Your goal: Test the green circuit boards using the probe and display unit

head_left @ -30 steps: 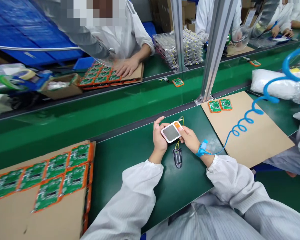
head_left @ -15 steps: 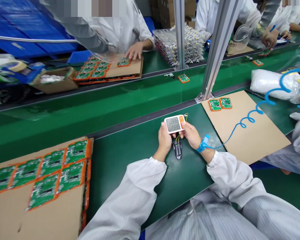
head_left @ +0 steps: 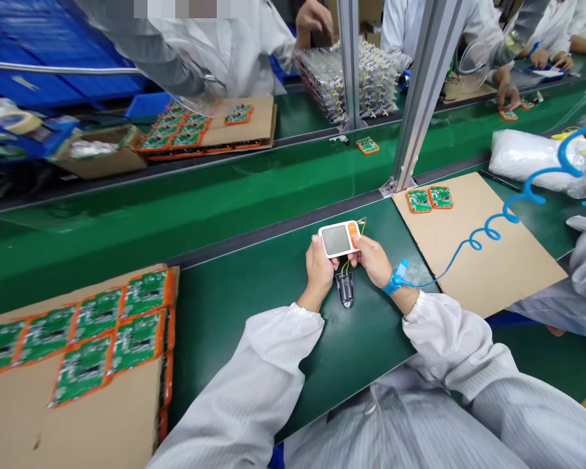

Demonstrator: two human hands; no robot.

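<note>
A small white display unit (head_left: 338, 238) with a grey screen and an orange end is held above the dark green mat (head_left: 254, 312). My left hand (head_left: 319, 270) grips its left edge. Its right, orange end is pinched by my right hand (head_left: 372, 258), with the thumb on the orange part. Thin yellow wires run from the unit down to a black battery holder (head_left: 345, 289) lying on the mat between my wrists. A blue wrist strap (head_left: 395, 281) circles my right wrist, and its coiled blue cord (head_left: 488, 228) trails off to the right.
Cardboard sheet (head_left: 488, 260) at right carries two orange-framed green circuit boards (head_left: 430, 198). Several more boards (head_left: 88, 339) lie on cardboard at left. A green conveyor belt (head_left: 200, 195) runs behind, with an aluminium post (head_left: 420, 98). Other people in white coats work across the belt and at right.
The unit's screen showed digits half a second ago and now reads blank grey. Both hands have kept hold of it. The person across the belt lifted a hand off the boards.
</note>
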